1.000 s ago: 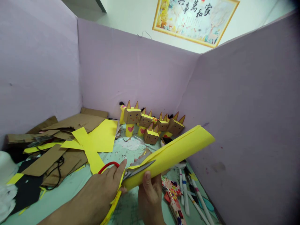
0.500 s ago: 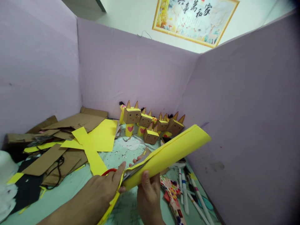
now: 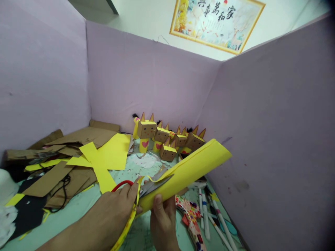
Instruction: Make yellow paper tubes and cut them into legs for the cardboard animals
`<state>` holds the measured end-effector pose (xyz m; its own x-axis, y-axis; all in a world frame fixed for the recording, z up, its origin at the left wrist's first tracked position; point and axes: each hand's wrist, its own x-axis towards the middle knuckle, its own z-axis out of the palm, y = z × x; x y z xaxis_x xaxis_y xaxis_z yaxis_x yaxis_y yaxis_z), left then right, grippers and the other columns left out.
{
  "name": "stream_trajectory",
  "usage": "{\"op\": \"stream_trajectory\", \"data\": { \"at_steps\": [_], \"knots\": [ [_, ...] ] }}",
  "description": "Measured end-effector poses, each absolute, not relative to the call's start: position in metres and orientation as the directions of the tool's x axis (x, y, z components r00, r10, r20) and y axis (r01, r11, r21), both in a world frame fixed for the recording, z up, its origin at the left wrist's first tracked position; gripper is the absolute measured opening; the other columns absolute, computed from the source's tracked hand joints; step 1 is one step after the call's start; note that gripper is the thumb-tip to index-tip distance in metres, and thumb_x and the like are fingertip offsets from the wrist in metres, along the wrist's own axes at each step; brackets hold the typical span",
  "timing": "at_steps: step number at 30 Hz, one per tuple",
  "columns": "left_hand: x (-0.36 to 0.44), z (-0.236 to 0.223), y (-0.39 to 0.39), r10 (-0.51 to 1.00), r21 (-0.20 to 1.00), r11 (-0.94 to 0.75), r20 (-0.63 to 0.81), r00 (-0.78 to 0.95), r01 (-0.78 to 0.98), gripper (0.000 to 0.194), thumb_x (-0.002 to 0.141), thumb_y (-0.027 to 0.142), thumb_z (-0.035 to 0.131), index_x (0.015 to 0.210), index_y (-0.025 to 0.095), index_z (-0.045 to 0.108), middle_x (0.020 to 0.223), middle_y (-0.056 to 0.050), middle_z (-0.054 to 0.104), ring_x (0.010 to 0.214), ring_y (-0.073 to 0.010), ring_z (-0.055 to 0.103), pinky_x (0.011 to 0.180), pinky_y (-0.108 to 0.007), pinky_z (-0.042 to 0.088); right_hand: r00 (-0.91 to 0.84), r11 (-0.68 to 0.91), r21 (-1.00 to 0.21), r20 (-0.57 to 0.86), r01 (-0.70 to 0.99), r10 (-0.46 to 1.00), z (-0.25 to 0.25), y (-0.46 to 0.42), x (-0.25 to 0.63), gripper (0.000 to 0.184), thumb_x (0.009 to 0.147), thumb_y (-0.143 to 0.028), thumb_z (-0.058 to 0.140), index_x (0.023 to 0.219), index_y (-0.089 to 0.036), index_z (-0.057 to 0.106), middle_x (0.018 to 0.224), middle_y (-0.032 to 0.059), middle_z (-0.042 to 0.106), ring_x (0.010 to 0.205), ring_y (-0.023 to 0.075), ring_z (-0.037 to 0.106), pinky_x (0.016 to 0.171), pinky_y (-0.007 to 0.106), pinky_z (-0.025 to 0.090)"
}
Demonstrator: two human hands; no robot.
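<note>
Upper right, a gold-framed picture (image 3: pixel 217 26) hangs above the lilac partitions (image 3: pixel 151 76). Horned, box-headed figures (image 3: pixel 146 130) cluster mid-frame. Brown cardboard (image 3: pixel 89 135) lies piled at left on the counter (image 3: pixel 75 207); white-barrelled pens (image 3: pixel 206 219) and a brightly patterned, gun-shaped tool (image 3: pixel 193 226) lie lower right.

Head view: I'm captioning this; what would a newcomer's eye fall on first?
Probably the yellow rolled sheet slanting across the middle, with open scissors in the left hand at its lower end. Behind it, horned box-headed figures cluster near the purple back panel; a gold-framed picture hangs on the wall above.
</note>
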<state>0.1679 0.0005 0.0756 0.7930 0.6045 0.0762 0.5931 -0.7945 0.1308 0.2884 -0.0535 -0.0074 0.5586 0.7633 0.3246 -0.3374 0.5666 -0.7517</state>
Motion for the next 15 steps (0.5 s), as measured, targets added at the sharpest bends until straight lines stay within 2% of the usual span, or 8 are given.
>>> {"op": "stream_trajectory", "data": {
  "at_steps": [2, 9, 15],
  "knots": [
    [0.167, 0.069, 0.002, 0.604, 0.115, -0.795, 0.069, 0.794, 0.595, 0.047, 0.085, 0.019, 0.037, 0.131, 0.015, 0.045, 0.105, -0.015, 0.067, 0.085, -0.0229, 0.067, 0.071, -0.030, 0.052, 0.567, 0.560, -0.760, 0.315, -0.329, 0.761, -0.007, -0.053, 0.288, 0.057, 0.083, -0.038, 0.061, 0.134, -0.028, 0.037, 0.110, 0.0071, 0.065, 0.106, 0.0221, 0.058, 0.093, 0.040, 0.044],
    [0.168, 0.060, 0.001, 0.569, 0.102, -0.822, 0.152, 0.808, 0.560, 0.046, 0.085, 0.016, 0.035, 0.130, 0.014, 0.043, 0.092, -0.013, 0.069, 0.074, -0.0256, 0.067, 0.062, -0.031, 0.050, 0.568, 0.542, -0.774, 0.298, -0.327, 0.767, -0.010, -0.054, 0.288, 0.054, 0.082, -0.042, 0.061, 0.130, -0.028, 0.042, 0.107, 0.0068, 0.066, 0.100, 0.0213, 0.060, 0.092, 0.039, 0.045],
    [0.164, 0.049, 0.006, 0.543, 0.121, -0.840, 0.187, 0.818, 0.529, 0.041, 0.088, 0.017, 0.031, 0.127, 0.012, 0.043, 0.088, -0.012, 0.068, 0.072, -0.0237, 0.066, 0.064, -0.031, 0.049, 0.547, 0.537, -0.786, 0.317, -0.306, 0.775, -0.012, -0.054, 0.291, 0.051, 0.082, -0.039, 0.062, 0.128, -0.024, 0.045, 0.109, 0.0089, 0.065, 0.100, 0.0226, 0.061, 0.093, 0.041, 0.044]
  ]
}}
